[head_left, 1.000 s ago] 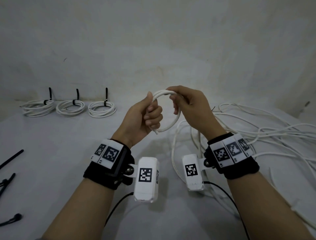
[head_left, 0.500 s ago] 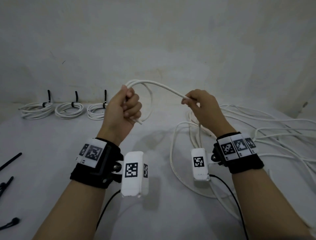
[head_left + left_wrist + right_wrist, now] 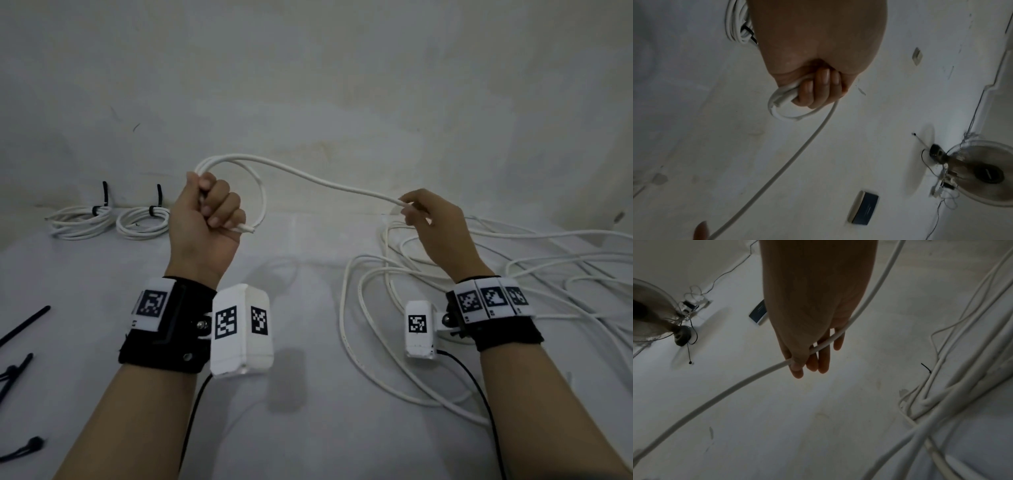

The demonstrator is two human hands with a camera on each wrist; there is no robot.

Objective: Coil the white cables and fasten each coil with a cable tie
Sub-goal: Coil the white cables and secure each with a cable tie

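White sheeting covered the surface: two tied coils at the far left, black cable ties nearer, loose cables tangled right. Above it, the left hand fisted a small loop of white cable; the right hand pinched its run between thumb and fingertips.

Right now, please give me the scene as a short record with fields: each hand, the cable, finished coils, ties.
left hand: left hand grips a small loop of the white cable in a fist
right hand: right hand pinches the same cable further along
loose cables: tangled pile on the right
finished coils: two tied coils visible at the back left
spare ties: black cable ties at the left edge
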